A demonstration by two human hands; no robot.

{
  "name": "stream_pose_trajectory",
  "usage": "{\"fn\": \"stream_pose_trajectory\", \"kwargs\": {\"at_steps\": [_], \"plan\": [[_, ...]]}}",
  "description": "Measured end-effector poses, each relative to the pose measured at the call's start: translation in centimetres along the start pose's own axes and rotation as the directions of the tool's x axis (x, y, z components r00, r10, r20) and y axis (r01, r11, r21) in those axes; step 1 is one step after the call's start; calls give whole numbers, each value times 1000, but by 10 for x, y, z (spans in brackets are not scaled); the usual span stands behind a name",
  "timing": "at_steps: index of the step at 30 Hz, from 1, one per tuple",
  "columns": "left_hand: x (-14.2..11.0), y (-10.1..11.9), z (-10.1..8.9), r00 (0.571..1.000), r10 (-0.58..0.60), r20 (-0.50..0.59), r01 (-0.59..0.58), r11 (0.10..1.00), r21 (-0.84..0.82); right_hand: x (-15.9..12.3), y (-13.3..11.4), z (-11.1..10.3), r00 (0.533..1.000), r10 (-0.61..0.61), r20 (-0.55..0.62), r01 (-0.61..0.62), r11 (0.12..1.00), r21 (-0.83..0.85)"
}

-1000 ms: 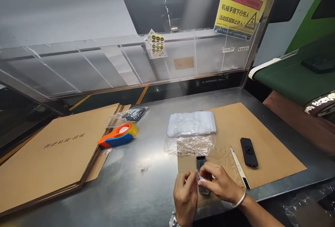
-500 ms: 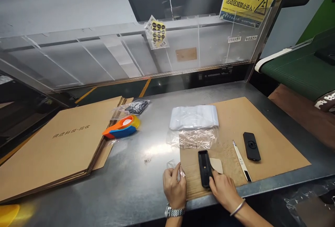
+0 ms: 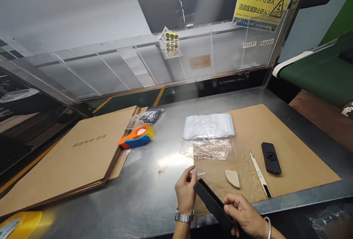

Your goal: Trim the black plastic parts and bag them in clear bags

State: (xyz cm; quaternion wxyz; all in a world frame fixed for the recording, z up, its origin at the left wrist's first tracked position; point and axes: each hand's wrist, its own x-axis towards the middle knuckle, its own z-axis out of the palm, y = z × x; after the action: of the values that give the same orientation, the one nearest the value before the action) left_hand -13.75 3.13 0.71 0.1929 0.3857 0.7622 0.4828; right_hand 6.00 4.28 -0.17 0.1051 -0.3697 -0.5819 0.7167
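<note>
My right hand (image 3: 242,213) grips a long black plastic housing (image 3: 211,200) by its near end. The housing is lifted and tilted, with its open side up. Beside its far end, my left hand (image 3: 186,191) has thumb and finger pinched together on what looks like a small scrap of clear film (image 3: 200,173). A beige, rounded, wedge-shaped pad (image 3: 232,178) lies on the cardboard sheet (image 3: 295,158) ahead of the right hand. To its right are tweezers (image 3: 259,172) marked A26 and a second black piece (image 3: 271,158) with a round recess.
A stack of clear plastic bags (image 3: 209,125) lies on the cardboard's far left part. Flattened cartons (image 3: 91,154) are at the left, with an orange-and-blue tape dispenser (image 3: 136,137) by them. A yellow tape roll (image 3: 23,224) sits at the near left. A green conveyor (image 3: 317,73) stands at right.
My right hand has picked the black housing up off the cardboard and tilted it toward my left hand. The beige pad stays behind, now uncovered. The view has shifted slightly.
</note>
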Motion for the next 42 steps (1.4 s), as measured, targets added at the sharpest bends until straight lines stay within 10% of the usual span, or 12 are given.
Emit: {"fn": "stream_pose_trajectory", "kwargs": {"at_steps": [10,21,28,34,39,42], "plan": [[-36,1,8,987,86,136,-100,990,102,-7,2,-11,929,-252,-271,105,881,-461],[-68,-28,7,841,540,-10,-410,650,640,15,8,-3,908,-291,-300,75,820,-567],[-60,-1,14,663,742,96,-685,550,479,15,2,7,889,-374,-263,180,816,-550],[-64,-3,24,688,723,60,-686,622,377,16,-3,-7,852,-319,-414,114,886,-449],[-77,6,37,553,823,127,-805,488,338,2,-24,-14,855,-402,-328,175,818,-547],[-71,14,33,588,802,109,-789,538,296,-10,-40,-21,878,-363,-312,157,834,-529]]}}
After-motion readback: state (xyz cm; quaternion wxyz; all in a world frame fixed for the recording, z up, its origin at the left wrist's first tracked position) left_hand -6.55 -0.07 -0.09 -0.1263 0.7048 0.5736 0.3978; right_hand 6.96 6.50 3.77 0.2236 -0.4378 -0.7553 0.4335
